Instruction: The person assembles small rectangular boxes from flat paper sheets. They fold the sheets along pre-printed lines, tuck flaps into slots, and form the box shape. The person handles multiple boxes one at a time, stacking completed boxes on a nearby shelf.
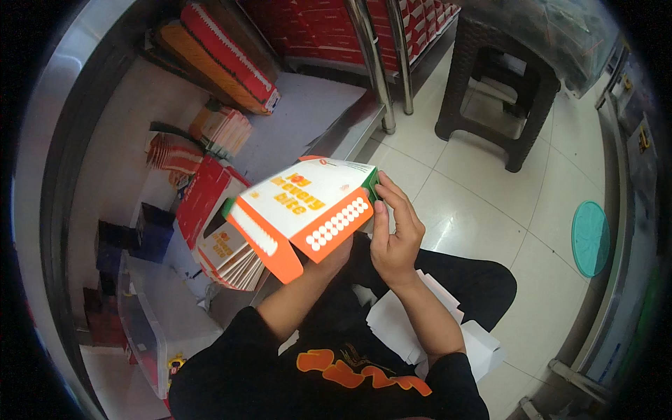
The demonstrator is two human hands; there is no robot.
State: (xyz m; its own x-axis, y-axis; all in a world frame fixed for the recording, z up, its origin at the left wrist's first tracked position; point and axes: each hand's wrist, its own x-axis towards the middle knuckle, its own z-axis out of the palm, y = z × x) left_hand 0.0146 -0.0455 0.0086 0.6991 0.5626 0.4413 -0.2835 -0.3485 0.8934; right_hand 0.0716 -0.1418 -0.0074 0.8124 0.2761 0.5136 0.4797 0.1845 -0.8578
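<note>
Both my hands are on a white, orange and green folding carton box (280,199), part folded and held tilted in front of me. An orange end flap with a white scalloped edge hangs loose at its near left. My left hand (339,259) supports the carton from beneath, and its fingers are hidden behind it. At the carton's right end, my right hand (397,234) has its thumb and fingers closed on the green flap. Just left of the carton, a stack of flat cartons (234,260) leans inside a red box (203,203).
White sheets (399,322) lie on my lap under the right forearm. Bundled cartons (220,129) and a long red-orange package (234,63) rest on the shelf. A clear plastic bin (143,322) stands at left. A dark stool (490,91) and teal round lid (589,239) are at right.
</note>
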